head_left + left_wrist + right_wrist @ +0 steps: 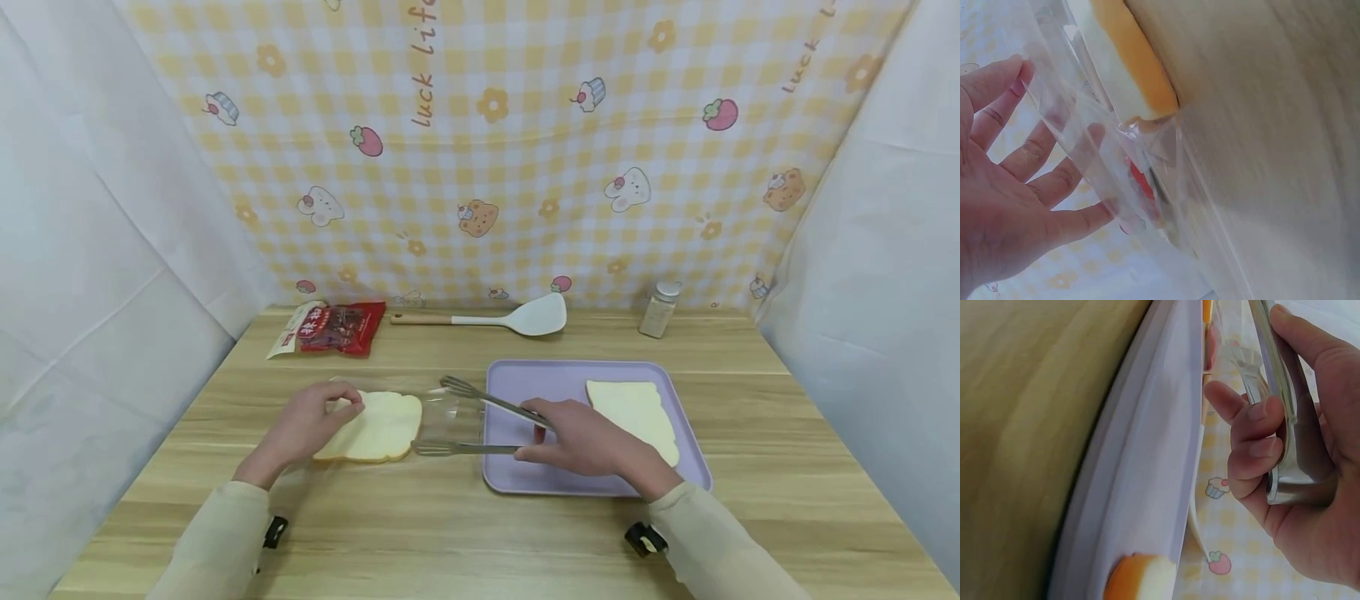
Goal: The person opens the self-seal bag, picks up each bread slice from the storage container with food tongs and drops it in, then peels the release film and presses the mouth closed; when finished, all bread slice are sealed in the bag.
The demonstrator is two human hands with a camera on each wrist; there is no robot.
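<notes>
My left hand [311, 421] pinches the edge of a clear plastic bag [1072, 125] between thumb and forefinger, its other fingers spread behind the film. Inside the bag lies a bread slice [378, 427], flat at the left of the table. My right hand [588, 437] grips metal tongs [472, 448] over a lavender tray [525, 375]. The arms of the tongs are spread wide, their tips pointing left past the tray's rim, beside the bagged slice. A second bread slice [630, 408] rests on the tray's right side, partly behind the right hand.
Along the back of the table lie a red food packet [341, 329] and a white spatula [536, 317] with a wooden handle. A small seasoning jar [658, 312] stands at the back right. Behind them hangs a yellow checked cloth [442, 167].
</notes>
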